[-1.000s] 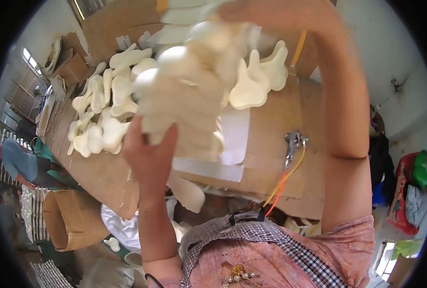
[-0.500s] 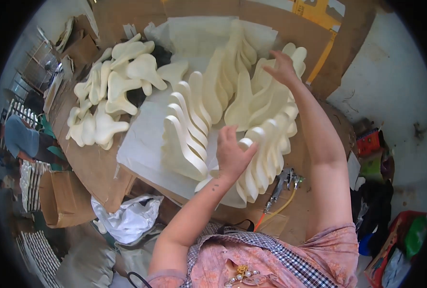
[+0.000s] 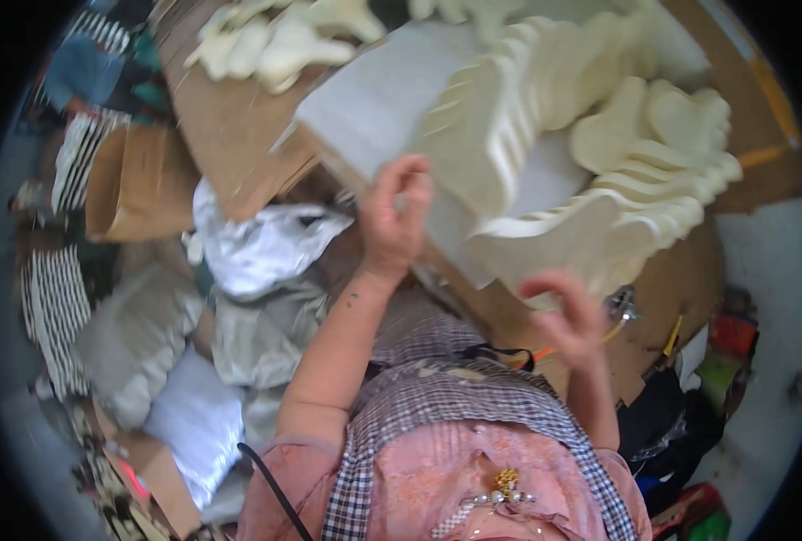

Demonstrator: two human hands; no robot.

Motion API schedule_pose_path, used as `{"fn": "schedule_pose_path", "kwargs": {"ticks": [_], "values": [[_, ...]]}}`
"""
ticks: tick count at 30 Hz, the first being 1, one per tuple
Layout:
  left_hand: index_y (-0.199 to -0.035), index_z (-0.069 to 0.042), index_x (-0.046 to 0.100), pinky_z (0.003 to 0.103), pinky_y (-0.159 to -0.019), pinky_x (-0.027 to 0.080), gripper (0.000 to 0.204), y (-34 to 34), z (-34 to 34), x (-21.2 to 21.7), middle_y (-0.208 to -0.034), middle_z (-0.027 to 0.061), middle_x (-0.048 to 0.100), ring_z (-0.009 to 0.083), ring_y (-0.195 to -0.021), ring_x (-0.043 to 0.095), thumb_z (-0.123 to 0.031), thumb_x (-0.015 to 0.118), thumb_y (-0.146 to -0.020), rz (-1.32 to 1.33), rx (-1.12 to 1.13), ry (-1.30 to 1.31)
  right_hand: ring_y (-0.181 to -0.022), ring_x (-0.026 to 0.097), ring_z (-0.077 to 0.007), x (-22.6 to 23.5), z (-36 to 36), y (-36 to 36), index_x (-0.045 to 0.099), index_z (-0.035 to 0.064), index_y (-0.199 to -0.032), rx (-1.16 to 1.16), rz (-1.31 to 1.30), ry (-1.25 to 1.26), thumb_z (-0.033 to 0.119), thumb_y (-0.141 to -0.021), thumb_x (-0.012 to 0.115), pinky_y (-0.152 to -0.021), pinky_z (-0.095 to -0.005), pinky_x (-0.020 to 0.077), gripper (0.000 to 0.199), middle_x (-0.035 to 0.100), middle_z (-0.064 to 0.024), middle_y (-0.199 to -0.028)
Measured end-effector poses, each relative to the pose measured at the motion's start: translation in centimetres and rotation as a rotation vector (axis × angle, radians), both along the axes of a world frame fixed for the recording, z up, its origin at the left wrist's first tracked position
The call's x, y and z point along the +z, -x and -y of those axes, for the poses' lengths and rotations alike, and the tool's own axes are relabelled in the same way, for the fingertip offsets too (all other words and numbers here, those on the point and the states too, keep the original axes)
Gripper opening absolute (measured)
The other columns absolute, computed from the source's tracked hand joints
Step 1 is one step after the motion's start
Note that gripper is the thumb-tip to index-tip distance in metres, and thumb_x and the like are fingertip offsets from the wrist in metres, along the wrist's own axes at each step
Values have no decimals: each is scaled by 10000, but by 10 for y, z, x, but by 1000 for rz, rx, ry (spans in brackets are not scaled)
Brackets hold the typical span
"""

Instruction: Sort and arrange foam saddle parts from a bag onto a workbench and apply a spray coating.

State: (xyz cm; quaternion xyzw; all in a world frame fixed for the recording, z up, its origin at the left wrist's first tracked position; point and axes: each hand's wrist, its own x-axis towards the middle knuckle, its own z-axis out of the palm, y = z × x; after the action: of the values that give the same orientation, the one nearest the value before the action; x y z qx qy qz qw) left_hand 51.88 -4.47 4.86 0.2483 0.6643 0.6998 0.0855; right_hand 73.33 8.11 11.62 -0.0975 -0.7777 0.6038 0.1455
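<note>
Cream-coloured curved foam pieces stand pressed together in rows on a white sheet (image 3: 365, 99). The longer row (image 3: 477, 135) runs away from me, and a nearer row (image 3: 635, 203) lies to its right. My left hand (image 3: 394, 221) hovers by the sheet's near edge, its fingers loosely bent with a gap at the thumb and nothing seen in it. In front of the nearer row is my right hand (image 3: 570, 320), blurred, its thumb and fingers apart and no object in them. Whether it touches the row, I cannot tell.
A loose heap of similar foam pieces (image 3: 284, 45) lies on the cardboard-covered table (image 3: 238, 126) at far left. Beside my right hand is a partly hidden spray gun (image 3: 624, 302) with a hose. An open cardboard box (image 3: 144, 185) and white plastic bags (image 3: 256, 243) stand left.
My view has swung down and left, so the foam rows now sit farther up and right. Both hands have drawn back from the rows toward my body.
</note>
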Motion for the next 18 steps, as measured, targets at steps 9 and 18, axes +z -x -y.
{"fn": "schedule_pose_path", "kwargs": {"ticks": [9, 18], "values": [[-974, -9, 606, 277, -614, 486, 163, -55, 318, -259, -835, 54, 617, 130, -782, 594, -133, 567, -875, 812, 867, 193, -740, 601, -125, -348, 219, 52, 603, 13, -1016, 600, 737, 236, 136, -805, 639, -679, -271, 496, 247, 633, -70, -792], [-952, -27, 619, 364, -679, 500, 182, -243, 373, -434, -835, 159, 630, 277, -734, 632, -110, 607, -791, 860, 564, 837, -1001, 564, -302, -786, 214, 2, 550, 21, -1050, 179, 1064, -562, 72, -676, 679, -886, -380, 454, 399, 582, -164, -1029]]}}
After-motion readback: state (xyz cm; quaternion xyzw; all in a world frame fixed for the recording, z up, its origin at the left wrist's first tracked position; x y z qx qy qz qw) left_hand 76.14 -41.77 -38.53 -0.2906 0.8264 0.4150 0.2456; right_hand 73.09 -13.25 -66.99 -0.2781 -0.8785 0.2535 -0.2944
